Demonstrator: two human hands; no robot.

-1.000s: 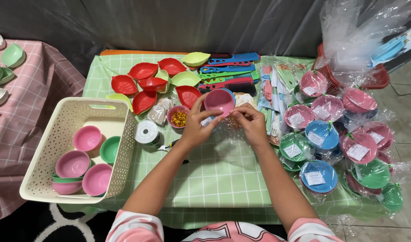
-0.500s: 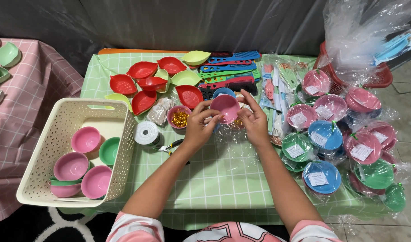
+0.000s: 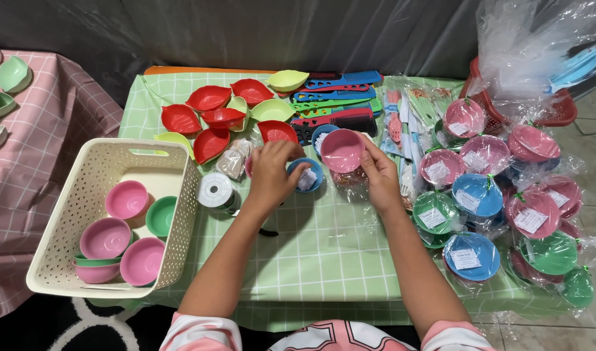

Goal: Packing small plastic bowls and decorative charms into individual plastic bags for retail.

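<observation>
On the right side of the tabletop (image 3: pixel 350 253) lie many bowls wrapped in clear plastic, each with a white paper label on top. A wrapped blue bowl (image 3: pixel 470 255) sits nearest the front edge, with a white square label (image 3: pixel 465 259). Just behind it is a wrapped green bowl (image 3: pixel 435 211), and beside that another wrapped blue bowl (image 3: pixel 478 194). Wrapped pink bowls (image 3: pixel 486 153) sit farther back. A big clear plastic bag (image 3: pixel 532 45) stands at the far right corner. Long clear packets (image 3: pixel 411 114) lie near the combs. The left hand (image 3: pixel 273 172) touches a small white label (image 3: pixel 306 180) in a little blue bowl (image 3: pixel 307 174). A small clear bag (image 3: pixel 233 162) lies just left of that hand.
</observation>
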